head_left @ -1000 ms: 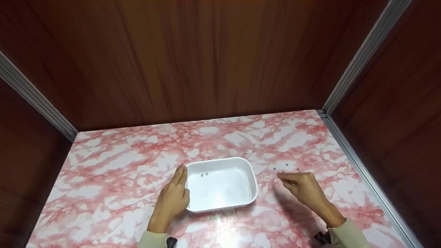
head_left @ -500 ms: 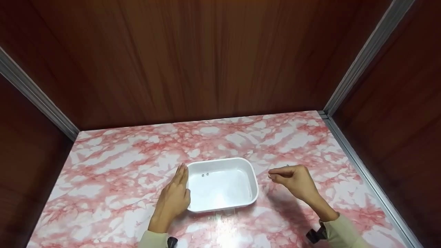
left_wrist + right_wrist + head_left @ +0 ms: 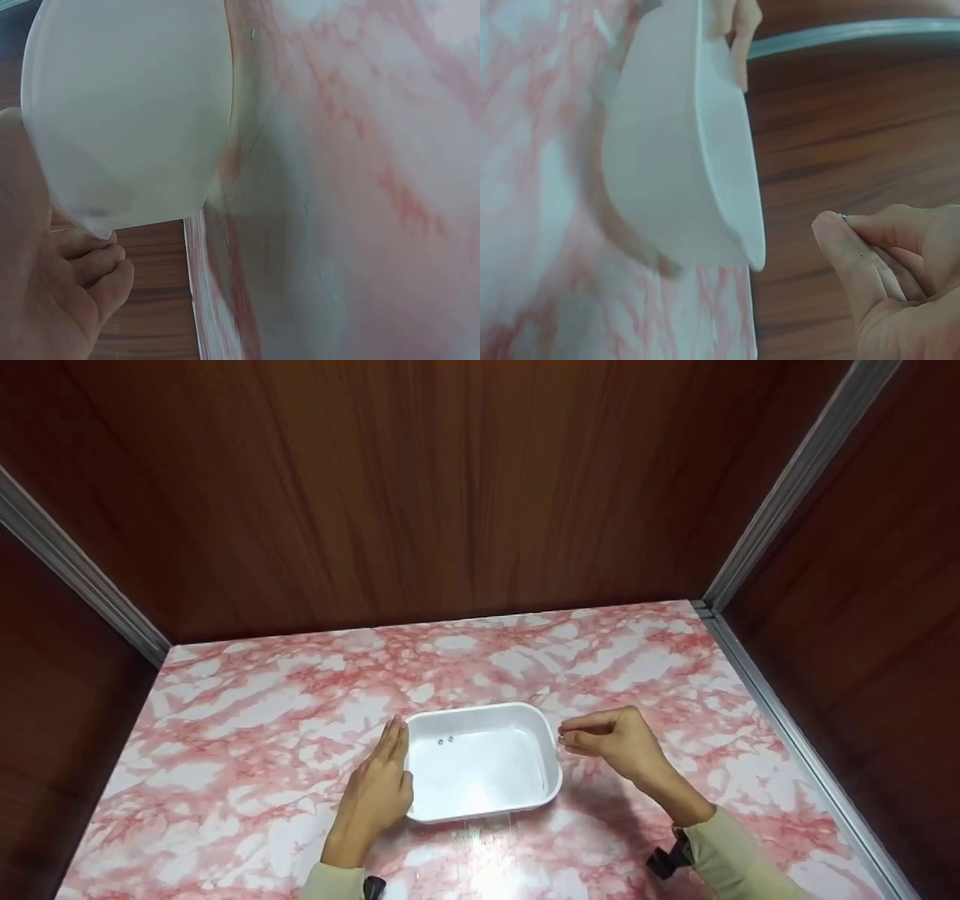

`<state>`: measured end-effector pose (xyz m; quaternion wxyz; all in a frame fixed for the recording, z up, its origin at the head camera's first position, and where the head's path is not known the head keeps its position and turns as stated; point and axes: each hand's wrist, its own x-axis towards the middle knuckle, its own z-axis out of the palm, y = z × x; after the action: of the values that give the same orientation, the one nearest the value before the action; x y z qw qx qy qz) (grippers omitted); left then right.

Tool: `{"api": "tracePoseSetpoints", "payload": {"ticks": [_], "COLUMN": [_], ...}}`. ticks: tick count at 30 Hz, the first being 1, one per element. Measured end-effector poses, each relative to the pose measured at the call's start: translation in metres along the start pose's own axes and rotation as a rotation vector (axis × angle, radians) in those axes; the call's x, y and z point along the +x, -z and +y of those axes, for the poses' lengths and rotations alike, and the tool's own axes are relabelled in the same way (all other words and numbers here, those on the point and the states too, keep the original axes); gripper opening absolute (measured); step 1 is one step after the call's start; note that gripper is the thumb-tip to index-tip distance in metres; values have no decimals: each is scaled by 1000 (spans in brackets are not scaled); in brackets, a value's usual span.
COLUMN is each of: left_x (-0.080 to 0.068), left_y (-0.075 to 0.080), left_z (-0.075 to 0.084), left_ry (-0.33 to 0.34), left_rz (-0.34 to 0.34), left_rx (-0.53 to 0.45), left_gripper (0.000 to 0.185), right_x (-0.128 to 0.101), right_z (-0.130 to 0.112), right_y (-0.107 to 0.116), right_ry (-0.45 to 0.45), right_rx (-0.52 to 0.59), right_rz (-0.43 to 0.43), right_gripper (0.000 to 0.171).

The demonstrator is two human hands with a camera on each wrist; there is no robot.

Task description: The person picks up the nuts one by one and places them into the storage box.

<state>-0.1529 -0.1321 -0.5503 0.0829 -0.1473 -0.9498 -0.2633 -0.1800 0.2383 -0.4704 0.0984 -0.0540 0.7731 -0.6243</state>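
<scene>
A white rectangular dish [image 3: 480,780] with rounded corners stands in the middle of the table. Two tiny metal pieces, perhaps nuts [image 3: 445,741], lie inside near its back left corner. My left hand [image 3: 377,789] rests along the dish's left rim, fingers straight and together. Just outside the right rim, my right hand [image 3: 616,744] pinches another tiny shiny metal piece [image 3: 844,217] between thumb and index finger; its exact kind is too small to make out. In the right wrist view, that hand [image 3: 896,277] is raised beside the dish's rim.
The table [image 3: 247,765] has a red-and-white marbled top. Dark wood panels [image 3: 450,495] rise behind and at both sides, with metal strips [image 3: 787,495] at the corners. A black strap piece [image 3: 667,861] sits at the right wrist.
My right hand has lifted a tiny metal piece from the table and moved left to the dish's right rim. It now hides the loose pieces seen earlier. The left hand has stayed put.
</scene>
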Motion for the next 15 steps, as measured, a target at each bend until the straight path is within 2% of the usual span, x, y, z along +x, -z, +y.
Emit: {"api": "tracePoseSetpoints", "payload": {"ticks": [7, 15], "left_x": [0, 0], "left_y": [1, 1], "left_z": [0, 1], "left_ry": [0, -1], "left_rz": [15, 0], "left_rx": [23, -4], "left_gripper": [67, 67], "right_x": [9, 21], "right_z": [-7, -8], "right_y": [-19, -42], "right_ry": [-41, -65], "right_rx": [64, 140], "right_rz": [-67, -139], "right_gripper": [28, 28]}}
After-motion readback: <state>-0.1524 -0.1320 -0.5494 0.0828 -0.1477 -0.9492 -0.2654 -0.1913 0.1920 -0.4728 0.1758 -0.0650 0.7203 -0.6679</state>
